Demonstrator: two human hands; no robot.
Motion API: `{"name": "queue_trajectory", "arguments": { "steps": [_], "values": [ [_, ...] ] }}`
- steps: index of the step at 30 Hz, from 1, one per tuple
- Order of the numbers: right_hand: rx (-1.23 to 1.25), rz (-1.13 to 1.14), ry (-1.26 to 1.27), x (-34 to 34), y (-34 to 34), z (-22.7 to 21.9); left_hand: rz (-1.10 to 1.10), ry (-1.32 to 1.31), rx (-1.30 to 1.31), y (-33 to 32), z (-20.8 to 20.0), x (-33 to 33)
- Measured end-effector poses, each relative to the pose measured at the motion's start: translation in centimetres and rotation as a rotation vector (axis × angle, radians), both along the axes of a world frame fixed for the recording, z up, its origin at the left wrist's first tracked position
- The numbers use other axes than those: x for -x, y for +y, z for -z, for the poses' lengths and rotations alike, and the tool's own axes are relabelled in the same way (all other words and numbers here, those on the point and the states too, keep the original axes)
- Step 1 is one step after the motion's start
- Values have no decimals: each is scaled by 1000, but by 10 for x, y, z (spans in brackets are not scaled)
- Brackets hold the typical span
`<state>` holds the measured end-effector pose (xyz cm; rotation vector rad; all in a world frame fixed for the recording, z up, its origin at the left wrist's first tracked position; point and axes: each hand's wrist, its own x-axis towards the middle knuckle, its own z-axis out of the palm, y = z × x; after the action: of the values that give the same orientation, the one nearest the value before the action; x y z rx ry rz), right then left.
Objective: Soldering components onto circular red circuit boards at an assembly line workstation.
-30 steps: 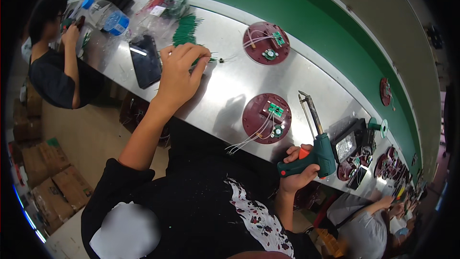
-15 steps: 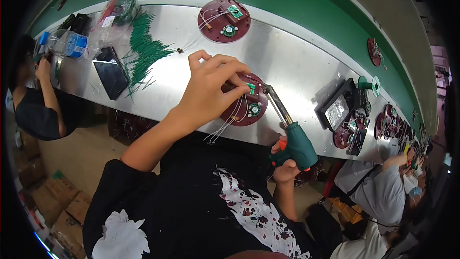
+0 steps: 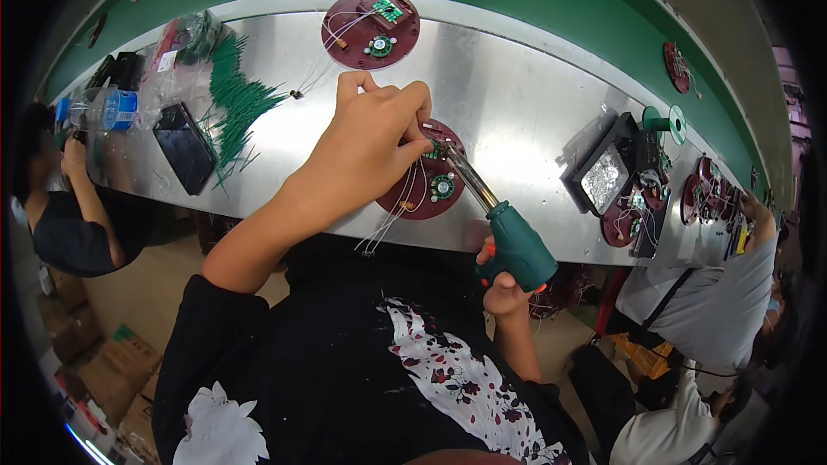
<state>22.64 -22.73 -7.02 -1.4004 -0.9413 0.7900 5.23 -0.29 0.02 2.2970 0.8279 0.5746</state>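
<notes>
Under my left hand (image 3: 366,142) lies a round maroon plate (image 3: 428,209) with a small green circuit board (image 3: 430,153) and a round green-rimmed part (image 3: 442,187). Thumb and forefinger are pinched together at the board; the fingers hide what is between them. Thin white wires (image 3: 385,226) run from the plate past its near edge. My right hand (image 3: 506,291) grips a dark green soldering gun (image 3: 521,245) by its handle, a finger near the orange trigger. Its metal tip reaches up-left to the board, close to my left fingertips; I cannot tell whether it touches.
Another wired maroon plate (image 3: 370,45) lies farther back. Leftward are cut green wires (image 3: 233,108), a phone (image 3: 184,148) and a bottle (image 3: 108,109). On the right stand a black-framed tray (image 3: 603,176), a solder spool (image 3: 668,124) and more plates (image 3: 618,226). Co-workers sit at both sides.
The soldering gun's tip has moved left, from beside the plate's right edge onto the board. My left hand keeps its pinch there. The whole view has shifted slightly.
</notes>
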Motion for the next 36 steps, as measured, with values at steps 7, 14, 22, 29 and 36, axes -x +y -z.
{"name": "queue_trajectory", "arguments": {
  "steps": [7, 14, 22, 29, 36],
  "values": [
    [2, -18, -62, -7, 2, 2, -9, 18, -9, 0, -2, -3],
    [-33, -23, -77, -9, -5, 10, 4, 77, -27, 4, -3, -8],
    [0, 102, -28, -7, -5, 4, 31, 195, -60, 7, -9, -12],
    [-44, 99, -63, -8, -4, 10, 56, 147, -131, 4, -14, -2],
    [-14, 89, -38, -9, -6, 9, 22, 150, -109, 2, -8, 30]
  ]
}}
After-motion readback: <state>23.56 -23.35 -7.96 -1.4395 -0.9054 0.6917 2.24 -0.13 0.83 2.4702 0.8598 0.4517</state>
